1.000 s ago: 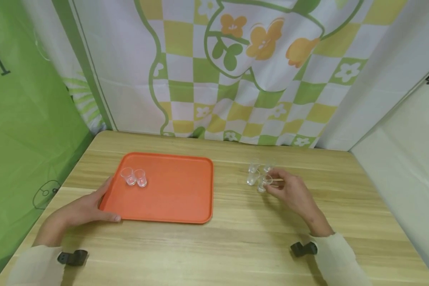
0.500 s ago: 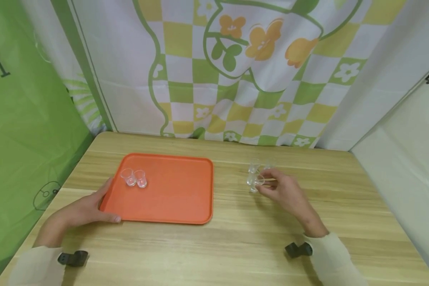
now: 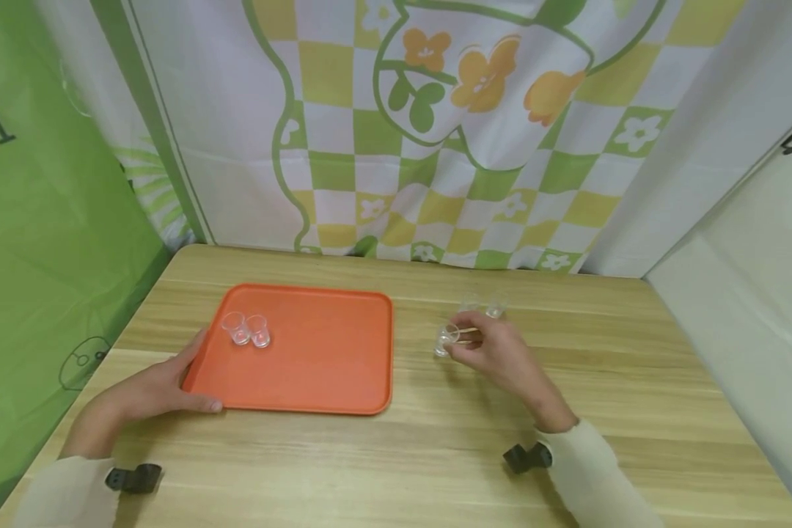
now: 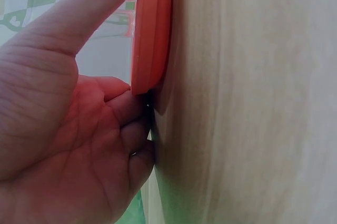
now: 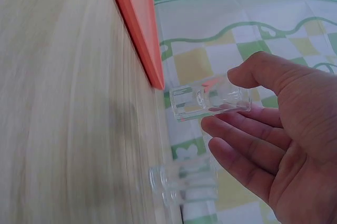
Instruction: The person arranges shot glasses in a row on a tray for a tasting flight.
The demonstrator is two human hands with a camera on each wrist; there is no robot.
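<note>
My right hand (image 3: 495, 352) pinches a small clear shot glass (image 3: 444, 342) between thumb and fingertips, right of the tray. In the right wrist view the thumb presses near the rim of the glass (image 5: 189, 101) and the fingertips lie on its other side. My left hand (image 3: 155, 385) holds the near left corner of an orange tray (image 3: 323, 352), thumb along the front edge, fingers at the left side. Two shot glasses (image 3: 260, 334) stand side by side at the tray's left. Behind the right hand are more glasses (image 3: 496, 305), partly hidden by it.
The wooden table (image 3: 369, 469) carries everything. A patterned curtain (image 3: 396, 183) hangs along its far edge, with a green cloth (image 3: 46, 242) on the left and a pale cloth (image 3: 752, 257) on the right.
My right hand has moved left with the shot glass, from the cluster of glasses toward the tray. The left hand and the tray have stayed in place.
</note>
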